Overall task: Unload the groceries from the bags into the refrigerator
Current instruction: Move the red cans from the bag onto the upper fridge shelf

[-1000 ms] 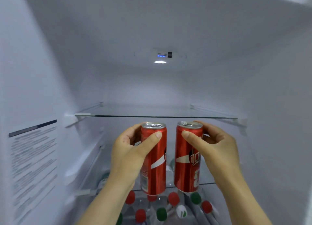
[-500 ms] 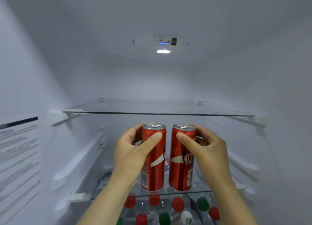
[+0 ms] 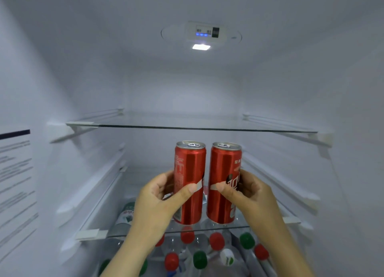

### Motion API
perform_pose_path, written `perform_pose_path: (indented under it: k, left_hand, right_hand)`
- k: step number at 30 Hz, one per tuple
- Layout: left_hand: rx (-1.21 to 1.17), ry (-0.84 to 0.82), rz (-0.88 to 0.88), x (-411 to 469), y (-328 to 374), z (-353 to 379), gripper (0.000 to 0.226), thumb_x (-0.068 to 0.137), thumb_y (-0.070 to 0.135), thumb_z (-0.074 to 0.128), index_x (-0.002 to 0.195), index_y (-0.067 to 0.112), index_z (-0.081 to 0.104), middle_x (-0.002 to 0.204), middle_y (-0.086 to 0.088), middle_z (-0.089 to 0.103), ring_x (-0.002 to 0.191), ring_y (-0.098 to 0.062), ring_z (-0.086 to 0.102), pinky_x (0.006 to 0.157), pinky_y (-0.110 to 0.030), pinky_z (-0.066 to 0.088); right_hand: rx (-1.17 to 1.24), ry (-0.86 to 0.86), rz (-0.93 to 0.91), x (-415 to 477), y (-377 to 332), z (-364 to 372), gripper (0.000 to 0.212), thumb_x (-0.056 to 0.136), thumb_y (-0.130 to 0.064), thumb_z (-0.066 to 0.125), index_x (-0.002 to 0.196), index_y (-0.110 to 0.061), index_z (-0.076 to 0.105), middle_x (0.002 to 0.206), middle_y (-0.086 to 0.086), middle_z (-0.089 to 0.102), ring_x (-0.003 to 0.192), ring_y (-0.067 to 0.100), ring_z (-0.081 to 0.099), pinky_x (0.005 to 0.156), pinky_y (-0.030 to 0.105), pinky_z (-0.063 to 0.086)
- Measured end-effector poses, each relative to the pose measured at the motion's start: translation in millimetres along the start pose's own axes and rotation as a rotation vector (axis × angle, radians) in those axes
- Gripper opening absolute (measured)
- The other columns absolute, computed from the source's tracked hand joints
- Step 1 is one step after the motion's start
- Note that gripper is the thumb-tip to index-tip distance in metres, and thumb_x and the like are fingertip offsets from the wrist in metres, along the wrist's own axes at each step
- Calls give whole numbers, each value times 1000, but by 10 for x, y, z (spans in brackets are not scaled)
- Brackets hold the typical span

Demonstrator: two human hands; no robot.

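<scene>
Below both wrists, under a sheet of glass, lie clear plastic water bottles (image 3: pixel 216 240) with red, green and white caps, their caps pointing toward the person. One more bottle with a green label lies below and to the left of the left hand.

The left hand (image 3: pixel 158 195) grips a tall, slim red aluminium drinks can (image 3: pixel 190 172). Its thumb lies across the front of the can and its fingers curl round the left side. The right hand (image 3: pixel 251 193) grips a second slim red can with white lettering (image 3: pixel 224 172) in mirror fashion, with the thumb on the front and the fingers wrapped round the right side. Both hands hold low on the cans, leaving the silver tops and pull tabs clear above the fingers. The cans stand upright between the hands, just beside each other with a thin gap.

Their bases sit at the level of the clear glass lower shelf (image 3: pixel 89 234) of the white refrigerator, just past its front edge. Whether they rest on the glass cannot be told.

Above the hands and further in runs a second clear glass shelf (image 3: pixel 207 128). Far to the left of the left hand, a printed label (image 3: pixel 14 172) is stuck to the side wall. High above, on the ceiling, are a white control panel with blue lights (image 3: pixel 204 32) and a lit lamp (image 3: pixel 201 47).
</scene>
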State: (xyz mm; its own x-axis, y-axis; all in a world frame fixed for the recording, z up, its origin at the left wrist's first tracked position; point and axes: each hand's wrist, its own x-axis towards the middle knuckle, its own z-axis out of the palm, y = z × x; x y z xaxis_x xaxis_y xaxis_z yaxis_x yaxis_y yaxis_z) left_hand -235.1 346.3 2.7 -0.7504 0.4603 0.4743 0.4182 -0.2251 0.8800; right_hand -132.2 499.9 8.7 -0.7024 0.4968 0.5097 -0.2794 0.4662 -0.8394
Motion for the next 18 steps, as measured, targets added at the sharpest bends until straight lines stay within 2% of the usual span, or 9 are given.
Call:
perform_pose_path:
  k: [4,9,11,16,18]
  left_hand:
    - [63,-37,-16,59,-30,-23,54,62,49,73,113,33,63,103,19,71,95,0,67,82,-25,55]
    - [111,-72,-22,145,-47,-32,54,64,47,75,113,31,62,105,17,71,95,1,67,78,-19,55]
    - [122,-89,-20,183,-38,-44,53,64,46,76,113,30,63,104,17,71,93,1,67,76,-16,55]
    - [110,-107,-30,282,-68,-23,54,61,48,78,109,29,65,104,15,72,96,-3,68,86,-29,56]
    - [113,-96,-25,333,-85,16,56,59,51,78,110,30,65,105,15,71,97,-2,67,85,-25,55]
  right_hand:
    - [-4,-32,22,-17,20,-16,47,67,-47,72,111,-33,64,103,-17,72,97,1,67,89,33,54]
    - [-50,-31,33,19,34,-25,58,63,-58,69,115,-35,62,106,-15,71,101,4,66,92,39,54]
    - [-68,-36,37,60,60,-34,56,65,-58,69,115,-35,62,107,-16,71,101,4,66,92,39,54]
    - [-92,-16,45,195,141,-24,52,69,-55,71,117,-35,62,108,-17,70,101,2,65,91,36,53]
    - [-100,-14,43,247,169,-35,53,69,-54,72,118,-34,63,108,-16,70,100,2,65,90,33,54]
